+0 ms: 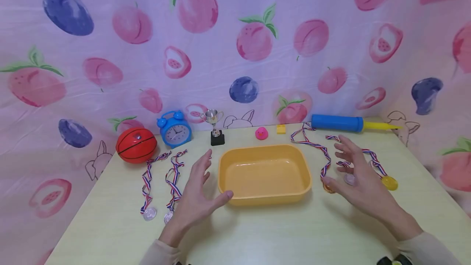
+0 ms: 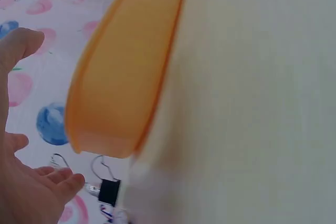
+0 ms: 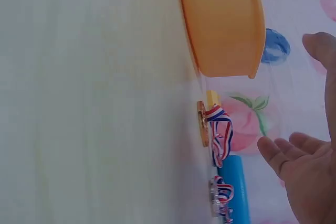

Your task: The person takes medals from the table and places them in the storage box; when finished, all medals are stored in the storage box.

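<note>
A yellow-orange plastic basin (image 1: 265, 201) sits on the table between my hands. My left hand (image 1: 200, 197) is held in the air at its left side, fingers spread and thumb pointing toward the near left corner. On the other side, my right hand (image 1: 362, 183) hovers with its palm facing the basin and its fingers apart. Neither hand holds anything. Under and beside the left hand lie two silver medals (image 1: 150, 214) on striped ribbons. Around the right hand are a bronze medal (image 3: 203, 123), a silver medal (image 1: 349, 179) partly hidden by it, and a gold medal (image 1: 390, 183).
Along the back stand a red basketball (image 1: 136, 145), a blue alarm clock (image 1: 175, 131) and a silver trophy cup (image 1: 213, 122). Farther right are a pink toy duck (image 1: 261, 133), a yellow block (image 1: 281, 129) and a blue hand pump (image 1: 336, 123). A fruit-print curtain (image 1: 220, 60) hangs behind.
</note>
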Tool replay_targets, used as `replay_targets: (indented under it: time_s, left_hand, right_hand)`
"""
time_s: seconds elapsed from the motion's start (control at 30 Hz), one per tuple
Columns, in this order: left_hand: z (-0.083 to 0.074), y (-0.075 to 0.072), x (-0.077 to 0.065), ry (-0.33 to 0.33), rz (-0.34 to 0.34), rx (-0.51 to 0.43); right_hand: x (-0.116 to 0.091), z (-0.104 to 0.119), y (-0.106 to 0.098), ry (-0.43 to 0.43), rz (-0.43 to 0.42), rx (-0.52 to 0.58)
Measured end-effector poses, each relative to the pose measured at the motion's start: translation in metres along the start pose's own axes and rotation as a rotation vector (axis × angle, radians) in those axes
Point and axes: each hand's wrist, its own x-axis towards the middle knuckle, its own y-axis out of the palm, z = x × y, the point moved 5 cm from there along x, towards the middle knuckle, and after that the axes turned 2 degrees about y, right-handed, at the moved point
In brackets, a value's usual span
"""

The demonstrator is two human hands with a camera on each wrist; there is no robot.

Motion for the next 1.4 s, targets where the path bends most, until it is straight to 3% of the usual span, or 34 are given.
replay_targets:
  time_s: [0.27, 0.6, 0.93, 1.17, 1.4]
  left_hand:
    - [0.016, 0.017, 0.001, 0.014, 0.04, -0.151]
    - [0.033, 0.031, -0.005, -0.123, 0.066, -0.289]
    - [0.039, 0.037, -0.006, -0.111, 0.053, -0.323]
    - [0.038, 0.038, -0.007, -0.13, 0.05, -0.327]
    - [0.037, 0.038, -0.007, -0.128, 0.052, -0.326]
  right_hand:
    - [-0.004, -0.02, 0.003, 0.034, 0.036, 0.092]
    - [-0.007, -0.034, 0.01, 0.097, 0.144, 0.043]
    - [-0.006, -0.043, 0.016, 0.124, 0.225, -0.012]
    - [-0.008, -0.047, 0.018, 0.124, 0.257, -0.111]
    - [-0.008, -0.047, 0.019, 0.104, 0.264, -0.12]
